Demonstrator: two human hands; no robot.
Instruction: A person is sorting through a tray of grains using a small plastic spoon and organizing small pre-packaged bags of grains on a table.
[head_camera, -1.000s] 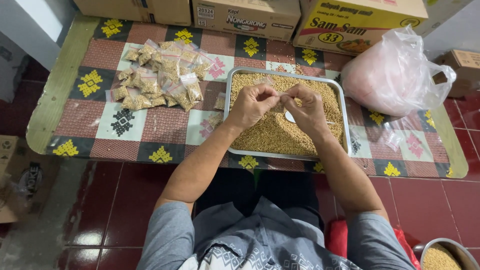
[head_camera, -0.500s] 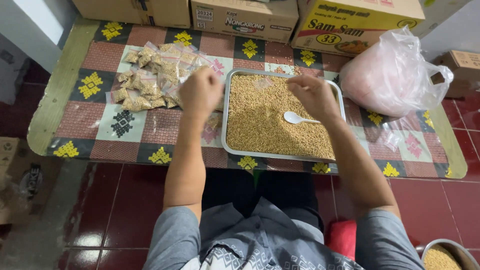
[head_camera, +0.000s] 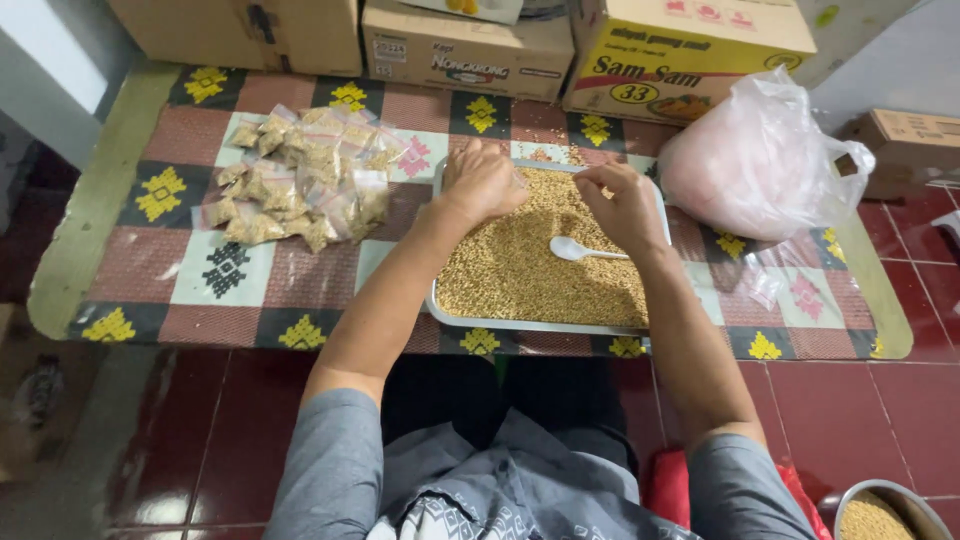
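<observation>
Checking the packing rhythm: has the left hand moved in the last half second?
Yes. The left hand came back from the pile of small filled bags to the tray of grain.

Metal tray (head_camera: 440, 300): rectangular, filled with tan grain, flat on the desk (head_camera: 150, 280). White plastic spoon (head_camera: 575, 250): lay bowl-left on the grain, right of centre.

I see a low table (head_camera: 150, 262) covered in a patterned cloth. On it lie a metal tray (head_camera: 520, 322) of grain, a heap of small filled packets (head_camera: 300, 180), a pink plastic bag (head_camera: 755, 160) and cardboard boxes (head_camera: 465, 45).
</observation>
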